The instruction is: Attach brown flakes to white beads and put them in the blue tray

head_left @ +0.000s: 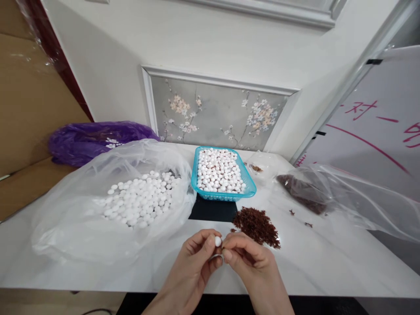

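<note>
Between thumb and forefinger, my left hand [198, 258] pinches a small white ball [218, 241]. The fingertips of my right hand [247, 258] are pressed together right beside the ball; what they hold, if anything, is too small to make out. Just beyond my right hand lies a pile of small reddish-brown star-shaped pieces [257, 225]. A blue plastic basket [247, 186] full of white balls with bits of brown among them stands farther back. To the left, an open clear plastic bag [82, 218] holds many loose white balls [141, 199].
A purple plastic bag [82, 140] lies at the back left by a cardboard box [33, 96]. Under the basket's front is a black flat patch [213, 210]. At right rests a clear bag of brown pieces [302, 192], near a whiteboard [370, 122]. A decorated panel [213, 113] stands behind.
</note>
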A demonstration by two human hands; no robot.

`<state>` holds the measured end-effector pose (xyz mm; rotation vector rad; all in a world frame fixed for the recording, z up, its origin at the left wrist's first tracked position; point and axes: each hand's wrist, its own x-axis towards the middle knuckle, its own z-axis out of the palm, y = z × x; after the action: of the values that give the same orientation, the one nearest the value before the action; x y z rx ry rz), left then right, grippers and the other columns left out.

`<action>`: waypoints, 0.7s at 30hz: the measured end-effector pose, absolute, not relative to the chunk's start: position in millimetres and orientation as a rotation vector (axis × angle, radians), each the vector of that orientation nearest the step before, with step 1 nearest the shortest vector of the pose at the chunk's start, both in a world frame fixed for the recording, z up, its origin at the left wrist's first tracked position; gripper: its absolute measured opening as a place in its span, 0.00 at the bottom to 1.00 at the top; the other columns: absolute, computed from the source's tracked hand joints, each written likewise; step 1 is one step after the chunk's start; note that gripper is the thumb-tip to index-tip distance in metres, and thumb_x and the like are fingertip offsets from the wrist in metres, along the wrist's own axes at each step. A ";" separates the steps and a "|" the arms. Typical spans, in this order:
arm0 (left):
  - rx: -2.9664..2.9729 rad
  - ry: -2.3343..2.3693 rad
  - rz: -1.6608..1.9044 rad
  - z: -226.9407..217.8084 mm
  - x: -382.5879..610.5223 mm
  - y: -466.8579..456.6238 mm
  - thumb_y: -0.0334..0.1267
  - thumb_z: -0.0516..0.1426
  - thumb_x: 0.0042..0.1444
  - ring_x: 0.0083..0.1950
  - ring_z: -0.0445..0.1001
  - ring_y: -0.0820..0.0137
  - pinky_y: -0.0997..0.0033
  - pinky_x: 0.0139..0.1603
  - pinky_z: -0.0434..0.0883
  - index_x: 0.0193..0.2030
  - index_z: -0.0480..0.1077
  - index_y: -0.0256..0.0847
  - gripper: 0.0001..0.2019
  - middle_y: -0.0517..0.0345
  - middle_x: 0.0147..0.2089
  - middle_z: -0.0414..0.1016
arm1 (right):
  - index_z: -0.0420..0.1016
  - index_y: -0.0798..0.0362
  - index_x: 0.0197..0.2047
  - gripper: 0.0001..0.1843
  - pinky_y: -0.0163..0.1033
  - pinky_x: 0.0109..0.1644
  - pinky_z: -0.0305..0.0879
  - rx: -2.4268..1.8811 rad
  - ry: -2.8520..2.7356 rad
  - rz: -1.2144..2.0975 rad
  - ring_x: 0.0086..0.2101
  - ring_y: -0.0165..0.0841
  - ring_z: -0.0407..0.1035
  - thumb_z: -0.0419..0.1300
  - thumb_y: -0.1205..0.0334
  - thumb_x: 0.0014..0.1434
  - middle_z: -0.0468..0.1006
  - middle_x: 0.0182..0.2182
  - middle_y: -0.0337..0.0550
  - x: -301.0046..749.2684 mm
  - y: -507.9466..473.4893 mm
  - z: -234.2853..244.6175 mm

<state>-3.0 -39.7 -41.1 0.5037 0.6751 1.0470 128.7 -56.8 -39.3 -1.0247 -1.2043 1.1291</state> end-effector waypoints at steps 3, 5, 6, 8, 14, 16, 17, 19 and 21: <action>0.508 0.705 1.041 -42.4 -2.6 -40.1 0.36 0.60 0.54 0.34 0.69 0.76 0.76 0.40 0.69 0.33 0.75 0.38 0.05 0.59 0.32 0.71 | 0.79 0.49 0.28 0.03 0.33 0.34 0.66 -1.039 -1.185 1.131 0.33 0.31 0.67 0.64 0.63 0.52 0.69 0.31 0.40 126.2 -56.8 -40.3; 0.502 0.712 1.047 -43.0 -2.6 -40.5 0.36 0.60 0.53 0.34 0.70 0.76 0.75 0.40 0.70 0.34 0.75 0.38 0.05 0.59 0.33 0.72 | 0.79 0.49 0.29 0.03 0.33 0.34 0.65 -1.035 -1.148 1.155 0.33 0.31 0.67 0.64 0.63 0.52 0.68 0.31 0.39 124.6 -56.9 -40.6; 0.503 0.708 1.053 -43.2 -2.6 -40.7 0.36 0.60 0.53 0.34 0.70 0.76 0.75 0.41 0.70 0.34 0.75 0.37 0.05 0.58 0.33 0.72 | 0.79 0.49 0.29 0.03 0.33 0.34 0.65 -1.024 -1.131 1.167 0.32 0.31 0.67 0.64 0.63 0.52 0.69 0.31 0.39 124.0 -57.0 -40.6; 0.507 0.697 1.065 -43.3 -2.5 -40.9 0.35 0.60 0.53 0.32 0.69 0.77 0.76 0.40 0.70 0.34 0.76 0.36 0.05 0.58 0.32 0.73 | 0.79 0.49 0.29 0.03 0.33 0.35 0.65 -1.009 -1.112 1.173 0.31 0.30 0.67 0.64 0.63 0.53 0.70 0.30 0.38 123.5 -57.1 -40.0; 0.516 0.691 1.084 -43.9 -2.0 -40.1 0.32 0.60 0.53 0.31 0.70 0.78 0.77 0.40 0.70 0.34 0.76 0.37 0.04 0.60 0.32 0.74 | 0.77 0.52 0.30 0.05 0.32 0.35 0.65 -1.111 -1.084 1.214 0.28 0.30 0.69 0.64 0.60 0.53 0.75 0.25 0.37 124.0 -58.6 -35.5; 0.526 0.685 1.087 -44.0 -2.0 -39.9 0.32 0.60 0.52 0.31 0.70 0.77 0.77 0.40 0.70 0.34 0.76 0.37 0.04 0.60 0.32 0.74 | 0.76 0.52 0.29 0.06 0.32 0.34 0.65 -1.116 -1.043 1.211 0.28 0.29 0.69 0.65 0.59 0.51 0.75 0.23 0.36 123.5 -59.1 -34.9; 0.529 0.683 1.086 -44.1 -2.0 -40.0 0.33 0.60 0.52 0.31 0.70 0.77 0.76 0.40 0.70 0.34 0.76 0.37 0.04 0.59 0.31 0.74 | 0.75 0.52 0.28 0.06 0.32 0.34 0.64 -1.106 -1.035 1.214 0.27 0.29 0.69 0.65 0.59 0.51 0.75 0.23 0.36 123.2 -59.2 -34.9; 0.534 0.684 1.083 -44.2 -2.0 -40.4 0.33 0.61 0.52 0.31 0.70 0.77 0.75 0.40 0.70 0.34 0.76 0.37 0.04 0.59 0.31 0.74 | 0.75 0.53 0.28 0.07 0.32 0.33 0.64 -1.093 -1.032 1.222 0.27 0.29 0.68 0.65 0.58 0.51 0.74 0.22 0.36 123.0 -59.0 -35.2; 0.539 0.690 1.084 -44.8 -1.9 -41.1 0.33 0.61 0.52 0.30 0.71 0.76 0.75 0.40 0.70 0.34 0.76 0.38 0.04 0.60 0.30 0.74 | 0.74 0.53 0.27 0.08 0.32 0.33 0.63 -1.090 -1.051 1.212 0.27 0.29 0.67 0.64 0.58 0.52 0.72 0.22 0.36 123.3 -58.6 -35.5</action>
<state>-1.9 -41.1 -44.8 0.5390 0.6897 1.0842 123.3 -58.6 -35.5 -1.0903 -1.0511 1.2123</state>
